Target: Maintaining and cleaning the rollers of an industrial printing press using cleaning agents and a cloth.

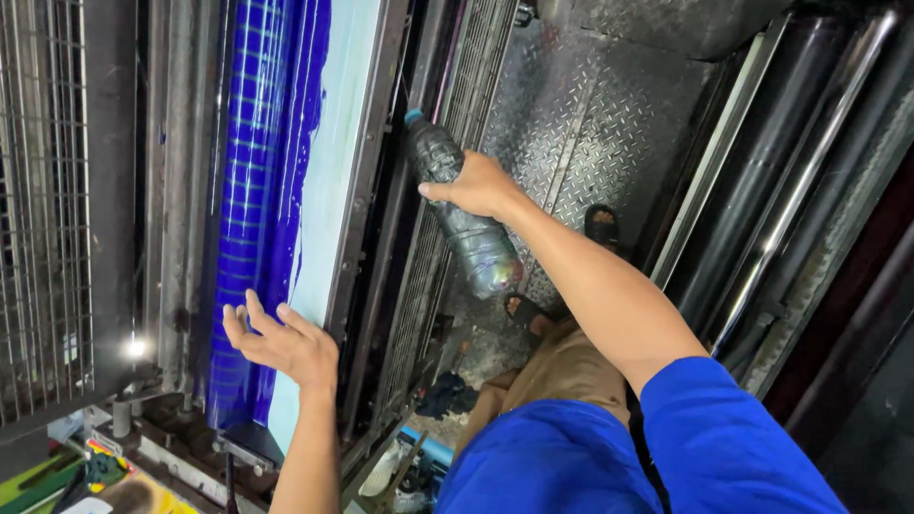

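The left hand [284, 345] is spread wide, fingers fanned and palm turned up, holding nothing; it hovers just beside the lower stretch of a blue ink-coated roller [249, 209], apparently close to its surface, though contact cannot be told. The right hand [481, 186] is wrapped around the middle of a clear plastic bottle [462, 214] with a blue cap, held out over the machine with the capped end pointing away from the person.

Moving from the left edge of the view: a metal wire guard [43, 209] covers the machine's side. Next comes the glossy blue roller, running lengthwise up the frame, with a pale blue-green plate [338, 162] lying along its right edge. To the right of that sits a dark ridged grating [457, 95], then a diamond-pattern steel floor plate [590, 133] far below, where the person's sandalled feet show. Dark shiny rollers [800, 181] fill the right edge.

The work in hand looks like tending the inked roller, with the bottle raised and its cap seemingly on. Judged from this, bringing liquid to the roller would call for opening the cap, while the free hand stays clear of the wet ink.
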